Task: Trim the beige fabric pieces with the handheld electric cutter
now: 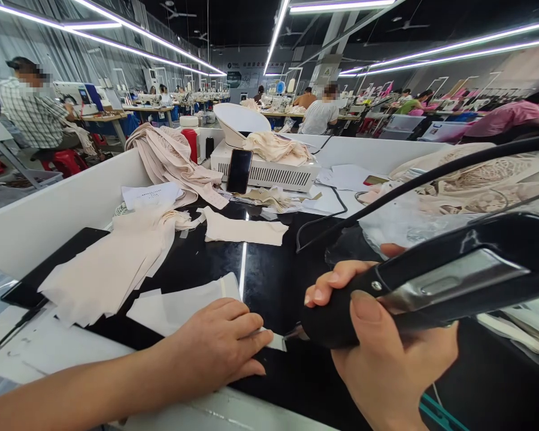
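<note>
My left hand (211, 350) lies palm down on a pale fabric piece (179, 308) on the black tabletop (269, 275), its fingers pressed on the strip's right part. My right hand (381, 347) is wrapped round a black handheld tool (435, 281) with a metal plate on its side. The tool's narrow tip sits close to the strip's right end, just right of my left fingers. Farther back lies another cream fabric piece (247, 230). A fanned stack of cream pieces (112, 263) rests to the left.
A black cable (413, 179) arches over the right side. At the back are a phone (239, 171), a white vented box (269, 167), a red spool (191, 143) and heaped fabric (166, 155). People sit beyond the white side walls.
</note>
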`<state>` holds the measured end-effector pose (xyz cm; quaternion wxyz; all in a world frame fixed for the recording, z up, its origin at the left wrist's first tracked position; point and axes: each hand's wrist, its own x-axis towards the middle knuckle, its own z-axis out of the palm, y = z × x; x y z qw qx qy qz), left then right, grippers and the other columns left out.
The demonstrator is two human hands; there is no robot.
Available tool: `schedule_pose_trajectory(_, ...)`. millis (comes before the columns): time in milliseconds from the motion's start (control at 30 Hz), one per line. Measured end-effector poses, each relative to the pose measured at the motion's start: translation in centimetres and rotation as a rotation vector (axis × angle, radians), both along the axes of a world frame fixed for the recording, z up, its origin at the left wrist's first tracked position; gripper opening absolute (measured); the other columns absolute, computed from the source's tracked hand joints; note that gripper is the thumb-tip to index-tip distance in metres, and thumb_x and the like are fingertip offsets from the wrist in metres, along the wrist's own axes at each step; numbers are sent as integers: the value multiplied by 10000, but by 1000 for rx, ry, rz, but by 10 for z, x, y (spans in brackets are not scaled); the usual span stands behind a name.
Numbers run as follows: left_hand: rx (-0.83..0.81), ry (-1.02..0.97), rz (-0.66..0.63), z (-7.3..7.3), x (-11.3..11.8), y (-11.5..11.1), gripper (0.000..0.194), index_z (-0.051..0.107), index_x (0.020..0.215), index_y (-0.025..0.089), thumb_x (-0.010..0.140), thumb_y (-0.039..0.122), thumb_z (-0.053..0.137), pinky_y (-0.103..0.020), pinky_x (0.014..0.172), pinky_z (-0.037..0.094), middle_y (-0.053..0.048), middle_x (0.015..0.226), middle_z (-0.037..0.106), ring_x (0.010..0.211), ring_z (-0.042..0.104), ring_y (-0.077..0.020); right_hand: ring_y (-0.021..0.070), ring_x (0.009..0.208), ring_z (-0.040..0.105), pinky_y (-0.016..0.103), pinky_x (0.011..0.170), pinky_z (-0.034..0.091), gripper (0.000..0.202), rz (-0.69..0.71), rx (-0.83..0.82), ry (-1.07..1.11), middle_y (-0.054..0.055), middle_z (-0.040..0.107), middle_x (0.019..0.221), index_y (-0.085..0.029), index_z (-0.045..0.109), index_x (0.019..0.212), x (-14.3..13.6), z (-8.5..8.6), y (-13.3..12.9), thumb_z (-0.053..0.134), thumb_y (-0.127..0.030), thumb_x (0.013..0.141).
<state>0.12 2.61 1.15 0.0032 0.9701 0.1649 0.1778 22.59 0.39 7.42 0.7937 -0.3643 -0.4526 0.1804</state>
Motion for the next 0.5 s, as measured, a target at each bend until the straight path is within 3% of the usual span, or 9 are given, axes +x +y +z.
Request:
schedule_pose_trajectory(300,14,-19,5,2,0,-1,418,785,1482,163,1293,528,856,-364,1148,663,-75,1313,848,1162,798,-255,225,554,735,393,534,689,529,44,31,43,-71,799,837,-347,837,1333,0,6,-6,1147,-484,928)
schedule_pose_trajectory(500,4,-29,-2,4,1,0,399,795,1453,155,1258,478,923,-356,1142,674,-71,1281,848,1163,812,-247,210,558,752,365,543,690,477,45,-4,16,-66,820,838,-361,849,1311,0,5,-9,1143,-471,952)
